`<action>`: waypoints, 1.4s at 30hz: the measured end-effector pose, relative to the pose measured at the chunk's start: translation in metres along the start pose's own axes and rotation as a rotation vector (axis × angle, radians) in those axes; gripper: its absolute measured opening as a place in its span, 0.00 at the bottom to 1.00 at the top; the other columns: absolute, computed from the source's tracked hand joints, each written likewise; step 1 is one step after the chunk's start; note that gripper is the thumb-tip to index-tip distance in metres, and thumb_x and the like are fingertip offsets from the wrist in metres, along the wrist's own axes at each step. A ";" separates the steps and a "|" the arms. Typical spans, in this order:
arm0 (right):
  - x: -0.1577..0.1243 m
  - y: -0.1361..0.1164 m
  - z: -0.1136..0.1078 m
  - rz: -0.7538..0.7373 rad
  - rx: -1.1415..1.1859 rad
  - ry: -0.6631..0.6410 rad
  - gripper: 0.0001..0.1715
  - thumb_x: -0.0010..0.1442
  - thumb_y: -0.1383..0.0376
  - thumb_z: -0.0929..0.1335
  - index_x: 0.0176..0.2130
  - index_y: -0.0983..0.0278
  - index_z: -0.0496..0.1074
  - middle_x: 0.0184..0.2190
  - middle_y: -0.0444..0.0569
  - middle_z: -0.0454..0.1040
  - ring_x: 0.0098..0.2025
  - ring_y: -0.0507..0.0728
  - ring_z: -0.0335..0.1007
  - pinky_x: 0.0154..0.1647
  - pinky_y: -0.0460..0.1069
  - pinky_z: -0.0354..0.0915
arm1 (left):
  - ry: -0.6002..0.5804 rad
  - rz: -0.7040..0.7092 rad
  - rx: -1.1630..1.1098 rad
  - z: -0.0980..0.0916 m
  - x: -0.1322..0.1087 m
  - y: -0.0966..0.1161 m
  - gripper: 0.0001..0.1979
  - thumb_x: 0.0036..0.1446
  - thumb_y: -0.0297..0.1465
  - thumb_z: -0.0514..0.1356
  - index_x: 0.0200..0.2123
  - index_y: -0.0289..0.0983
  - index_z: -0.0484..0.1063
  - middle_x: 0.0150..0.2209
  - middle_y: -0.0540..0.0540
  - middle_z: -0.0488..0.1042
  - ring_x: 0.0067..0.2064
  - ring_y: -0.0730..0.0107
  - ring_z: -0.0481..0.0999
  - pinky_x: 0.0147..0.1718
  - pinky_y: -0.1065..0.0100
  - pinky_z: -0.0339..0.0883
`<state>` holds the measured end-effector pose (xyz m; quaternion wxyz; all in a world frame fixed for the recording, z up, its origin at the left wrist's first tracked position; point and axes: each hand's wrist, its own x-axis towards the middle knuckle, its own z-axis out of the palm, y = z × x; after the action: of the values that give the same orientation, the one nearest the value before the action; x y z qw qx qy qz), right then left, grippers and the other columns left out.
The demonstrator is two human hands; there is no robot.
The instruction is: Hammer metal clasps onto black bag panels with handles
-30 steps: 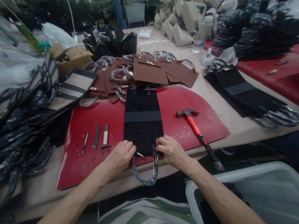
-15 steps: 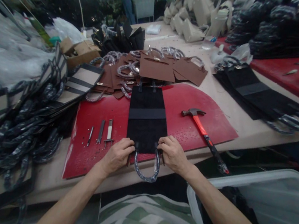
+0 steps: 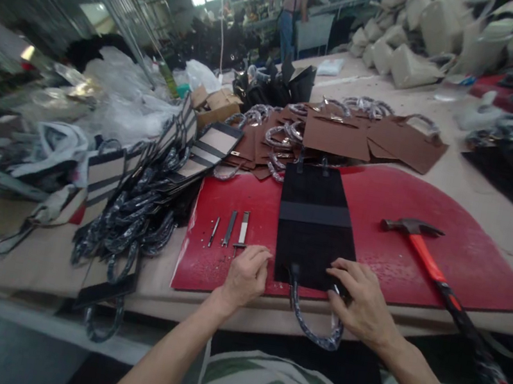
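Note:
A flat black bag panel (image 3: 312,223) lies on a red mat (image 3: 390,239), its wrapped handle (image 3: 308,323) hanging over the table's near edge. My right hand (image 3: 361,299) rests on the panel's near right corner, fingers curled against the handle's end. My left hand (image 3: 247,276) is on the mat just left of the panel, fingers bent and pinched together near a few small metal tools (image 3: 229,234); what it holds, if anything, is hidden.
A hammer with an orange shaft (image 3: 430,265) lies on the mat to the right. Brown panels (image 3: 343,134) are piled behind, striped panels with wrapped handles (image 3: 138,199) to the left, beige bags (image 3: 418,62) at the back. A person stands far off.
My left hand has left the panel's near left corner and shifted left toward the metal tools. The view has swung to the left. My right hand stays on the panel.

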<state>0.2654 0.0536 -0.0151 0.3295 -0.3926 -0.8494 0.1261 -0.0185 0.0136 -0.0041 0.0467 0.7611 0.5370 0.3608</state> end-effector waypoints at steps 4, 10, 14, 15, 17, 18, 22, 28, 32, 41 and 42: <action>0.003 0.005 -0.003 0.001 -0.016 -0.022 0.16 0.56 0.64 0.67 0.45 0.61 0.74 0.48 0.56 0.73 0.52 0.65 0.68 0.53 0.62 0.62 | 0.118 -0.325 0.279 -0.035 0.006 -0.036 0.10 0.63 0.26 0.53 0.37 0.37 0.74 0.37 0.40 0.77 0.42 0.58 0.76 0.44 0.59 0.70; 0.001 0.001 0.004 -0.002 -0.037 0.011 0.16 0.58 0.65 0.65 0.46 0.62 0.73 0.49 0.56 0.73 0.53 0.66 0.67 0.54 0.63 0.61 | -0.041 -0.793 0.346 -0.079 0.029 -0.080 0.11 0.61 0.37 0.58 0.36 0.37 0.78 0.37 0.39 0.80 0.40 0.56 0.79 0.40 0.63 0.68; 0.000 -0.001 0.005 0.006 -0.040 0.003 0.16 0.58 0.66 0.66 0.47 0.63 0.73 0.50 0.56 0.72 0.54 0.65 0.66 0.54 0.62 0.60 | -0.267 -0.805 0.378 -0.079 0.047 -0.081 0.16 0.58 0.44 0.60 0.33 0.38 0.79 0.35 0.38 0.81 0.40 0.55 0.79 0.39 0.63 0.67; 0.000 -0.002 0.004 0.009 -0.040 -0.004 0.16 0.58 0.66 0.66 0.47 0.63 0.73 0.50 0.56 0.72 0.54 0.65 0.66 0.54 0.62 0.59 | -0.311 -0.800 0.401 -0.076 0.052 -0.079 0.17 0.57 0.46 0.60 0.33 0.38 0.79 0.35 0.38 0.81 0.41 0.53 0.79 0.39 0.63 0.67; 0.000 -0.005 0.001 0.026 -0.033 -0.019 0.16 0.57 0.67 0.66 0.47 0.64 0.72 0.50 0.56 0.71 0.53 0.65 0.65 0.55 0.62 0.59 | -0.380 -0.815 0.456 -0.071 0.060 -0.076 0.17 0.54 0.47 0.62 0.33 0.40 0.79 0.35 0.38 0.81 0.42 0.51 0.79 0.38 0.62 0.67; 0.000 -0.007 0.000 0.037 -0.028 -0.028 0.17 0.56 0.67 0.66 0.47 0.64 0.72 0.50 0.56 0.71 0.53 0.65 0.65 0.55 0.61 0.59 | -0.410 -0.828 0.479 -0.069 0.064 -0.075 0.16 0.52 0.47 0.63 0.32 0.40 0.79 0.35 0.38 0.81 0.42 0.49 0.79 0.37 0.61 0.67; -0.001 -0.012 -0.003 0.080 0.005 -0.048 0.19 0.54 0.68 0.66 0.47 0.65 0.72 0.51 0.55 0.71 0.53 0.64 0.64 0.56 0.60 0.58 | -0.515 -0.854 0.510 -0.063 0.074 -0.081 0.14 0.50 0.45 0.63 0.28 0.40 0.78 0.34 0.37 0.81 0.41 0.47 0.80 0.34 0.61 0.67; -0.002 -0.015 -0.003 0.104 0.029 -0.032 0.20 0.53 0.69 0.66 0.47 0.65 0.72 0.50 0.55 0.70 0.53 0.64 0.62 0.56 0.60 0.57 | -0.497 -0.945 0.373 -0.066 0.069 -0.099 0.13 0.47 0.39 0.65 0.18 0.38 0.73 0.21 0.41 0.75 0.30 0.54 0.78 0.27 0.65 0.66; -0.003 -0.014 -0.002 0.089 0.040 -0.018 0.20 0.52 0.70 0.67 0.46 0.65 0.72 0.50 0.55 0.71 0.51 0.64 0.63 0.55 0.60 0.57 | -0.224 -1.048 -0.210 -0.075 0.055 -0.095 0.16 0.42 0.43 0.68 0.23 0.35 0.73 0.20 0.47 0.73 0.22 0.65 0.73 0.21 0.69 0.66; -0.004 -0.013 0.000 0.091 0.036 0.004 0.20 0.51 0.71 0.67 0.46 0.65 0.72 0.50 0.55 0.71 0.52 0.64 0.63 0.55 0.61 0.57 | 0.101 -0.835 -1.073 -0.018 0.054 0.000 0.23 0.42 0.40 0.74 0.34 0.34 0.69 0.31 0.47 0.78 0.31 0.67 0.80 0.29 0.69 0.76; -0.004 -0.013 0.000 0.091 0.037 0.002 0.20 0.52 0.71 0.67 0.46 0.65 0.72 0.50 0.55 0.71 0.52 0.64 0.63 0.55 0.61 0.57 | 0.106 -0.803 -1.114 -0.006 0.053 0.010 0.23 0.43 0.39 0.74 0.36 0.34 0.68 0.31 0.48 0.78 0.31 0.67 0.80 0.30 0.68 0.77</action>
<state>0.2599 0.0417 -0.0110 0.3312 -0.4246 -0.8280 0.1562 -0.0054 0.0525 0.0318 0.5346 0.3472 0.5134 0.5746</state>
